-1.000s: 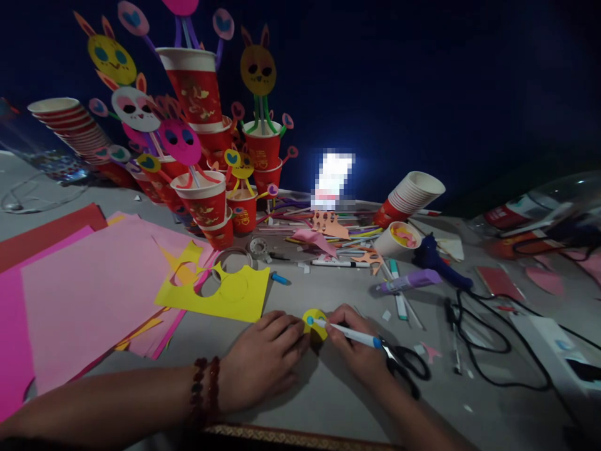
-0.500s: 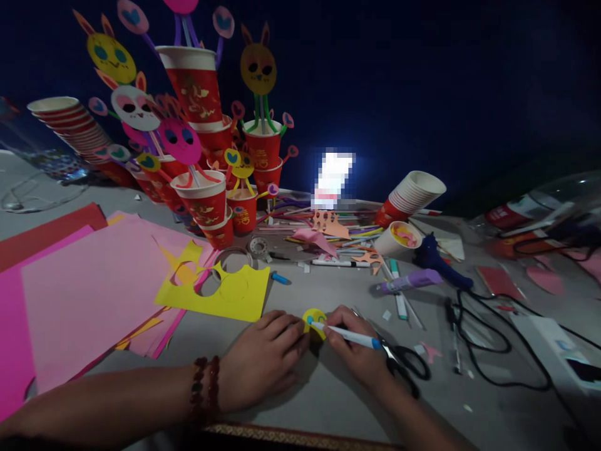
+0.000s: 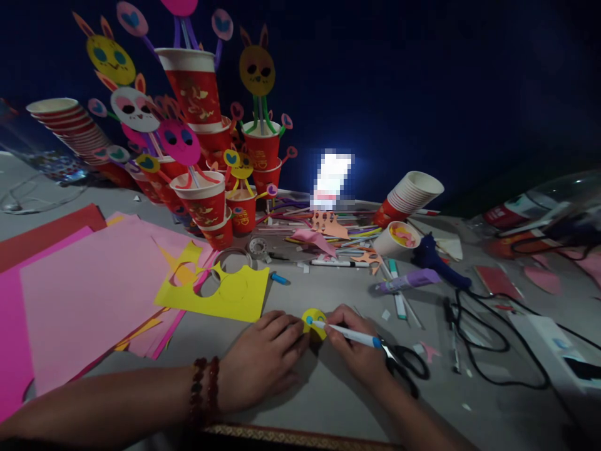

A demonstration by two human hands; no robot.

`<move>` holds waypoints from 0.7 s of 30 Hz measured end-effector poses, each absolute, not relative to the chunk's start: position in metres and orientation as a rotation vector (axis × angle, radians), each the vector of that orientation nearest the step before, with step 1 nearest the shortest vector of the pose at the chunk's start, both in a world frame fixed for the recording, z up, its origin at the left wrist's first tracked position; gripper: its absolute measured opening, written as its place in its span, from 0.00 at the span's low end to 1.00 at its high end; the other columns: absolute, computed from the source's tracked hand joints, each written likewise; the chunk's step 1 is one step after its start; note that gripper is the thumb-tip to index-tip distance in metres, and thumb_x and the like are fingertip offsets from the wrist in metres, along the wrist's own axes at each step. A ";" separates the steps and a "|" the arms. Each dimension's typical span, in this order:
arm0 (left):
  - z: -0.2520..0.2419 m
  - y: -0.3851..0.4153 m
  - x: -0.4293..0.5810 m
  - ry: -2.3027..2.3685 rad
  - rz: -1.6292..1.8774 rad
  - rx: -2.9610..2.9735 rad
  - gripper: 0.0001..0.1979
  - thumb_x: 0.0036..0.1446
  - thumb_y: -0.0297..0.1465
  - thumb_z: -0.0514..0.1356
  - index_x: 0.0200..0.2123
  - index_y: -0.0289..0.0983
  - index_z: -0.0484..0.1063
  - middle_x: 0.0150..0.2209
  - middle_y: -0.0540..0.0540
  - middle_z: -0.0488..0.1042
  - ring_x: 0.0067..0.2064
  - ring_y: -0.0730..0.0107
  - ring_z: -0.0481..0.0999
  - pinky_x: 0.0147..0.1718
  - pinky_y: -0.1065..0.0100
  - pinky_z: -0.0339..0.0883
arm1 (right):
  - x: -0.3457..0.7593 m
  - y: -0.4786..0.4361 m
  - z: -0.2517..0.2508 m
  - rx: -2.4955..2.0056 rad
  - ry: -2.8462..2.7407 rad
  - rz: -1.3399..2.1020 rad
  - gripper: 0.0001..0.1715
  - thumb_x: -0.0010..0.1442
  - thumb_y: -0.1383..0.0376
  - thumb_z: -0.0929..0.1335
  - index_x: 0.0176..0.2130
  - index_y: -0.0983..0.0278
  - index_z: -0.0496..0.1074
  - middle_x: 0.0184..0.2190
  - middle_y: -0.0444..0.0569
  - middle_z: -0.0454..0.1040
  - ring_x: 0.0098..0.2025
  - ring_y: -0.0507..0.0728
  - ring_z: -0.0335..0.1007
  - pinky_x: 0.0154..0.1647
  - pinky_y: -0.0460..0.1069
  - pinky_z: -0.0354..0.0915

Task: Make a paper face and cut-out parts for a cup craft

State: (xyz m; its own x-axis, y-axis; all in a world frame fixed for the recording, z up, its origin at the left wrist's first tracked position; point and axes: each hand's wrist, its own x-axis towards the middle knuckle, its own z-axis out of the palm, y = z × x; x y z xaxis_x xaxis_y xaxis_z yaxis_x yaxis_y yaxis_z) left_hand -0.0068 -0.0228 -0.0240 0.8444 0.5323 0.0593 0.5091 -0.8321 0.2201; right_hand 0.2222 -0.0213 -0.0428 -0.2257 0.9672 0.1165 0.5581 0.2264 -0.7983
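Note:
A small yellow paper circle [image 3: 315, 317] lies on the grey table between my two hands. My left hand [image 3: 263, 360], with a bead bracelet on the wrist, rests palm down with its fingertips pressing the circle's left edge. My right hand [image 3: 357, 348] grips a white marker with blue ends [image 3: 345, 332]; its blue tip touches the circle. A yellow sheet with round holes cut out [image 3: 225, 291] lies just beyond my left hand.
Pink and red paper sheets [image 3: 89, 288] cover the left side. Red paper cups with animal faces on straws [image 3: 206, 194] stand behind. Black scissors [image 3: 407, 364], a purple glue stick [image 3: 406, 280], a blue glue gun [image 3: 436, 258], black cables [image 3: 488, 338] and a cup stack [image 3: 413, 194] lie right.
The marker tip has shifted slightly on the yellow circle; both hands stay in place.

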 end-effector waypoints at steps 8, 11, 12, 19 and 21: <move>-0.026 -0.022 -0.007 0.805 0.199 2.840 0.30 0.60 0.45 0.60 0.60 0.33 0.62 0.56 0.40 0.68 0.58 0.54 0.65 0.59 0.55 0.55 | 0.222 -0.021 -0.041 -1.389 -1.874 0.866 0.09 0.63 0.63 0.64 0.30 0.60 0.65 0.24 0.41 0.67 0.27 0.54 0.64 0.29 0.47 0.59; -0.026 -0.023 -0.008 0.816 0.207 2.840 0.31 0.59 0.45 0.61 0.59 0.33 0.62 0.56 0.40 0.69 0.58 0.54 0.65 0.59 0.55 0.55 | 0.221 -0.021 -0.041 -1.380 -1.908 0.876 0.08 0.62 0.63 0.65 0.30 0.60 0.65 0.23 0.41 0.67 0.26 0.54 0.63 0.28 0.47 0.58; -0.026 -0.023 -0.008 0.816 0.209 2.839 0.31 0.59 0.45 0.61 0.59 0.33 0.62 0.56 0.40 0.69 0.58 0.54 0.65 0.59 0.55 0.55 | 0.221 -0.022 -0.041 -1.380 -1.910 0.875 0.08 0.62 0.63 0.65 0.29 0.60 0.65 0.23 0.41 0.67 0.25 0.54 0.63 0.27 0.47 0.58; -0.026 -0.023 -0.008 0.815 0.202 2.829 0.32 0.59 0.45 0.61 0.60 0.33 0.61 0.57 0.40 0.68 0.58 0.54 0.65 0.59 0.54 0.55 | 0.221 -0.022 -0.041 -1.378 -1.915 0.864 0.09 0.62 0.62 0.65 0.29 0.60 0.65 0.23 0.41 0.67 0.25 0.53 0.63 0.27 0.47 0.58; -0.026 -0.023 -0.008 0.808 0.193 2.826 0.32 0.59 0.45 0.61 0.60 0.33 0.61 0.57 0.40 0.68 0.58 0.54 0.65 0.59 0.54 0.55 | 0.222 -0.022 -0.042 -1.375 -1.877 0.864 0.09 0.62 0.63 0.65 0.29 0.60 0.66 0.24 0.41 0.67 0.26 0.54 0.63 0.28 0.47 0.58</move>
State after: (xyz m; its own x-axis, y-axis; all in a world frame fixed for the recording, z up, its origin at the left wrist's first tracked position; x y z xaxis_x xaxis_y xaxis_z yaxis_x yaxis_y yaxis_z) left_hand -0.0077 -0.0228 -0.0263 0.8424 0.5341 0.0711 0.5085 -0.8318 0.2227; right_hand 0.2216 -0.0215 -0.0421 -0.2409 0.9634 0.1177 0.5370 0.2333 -0.8107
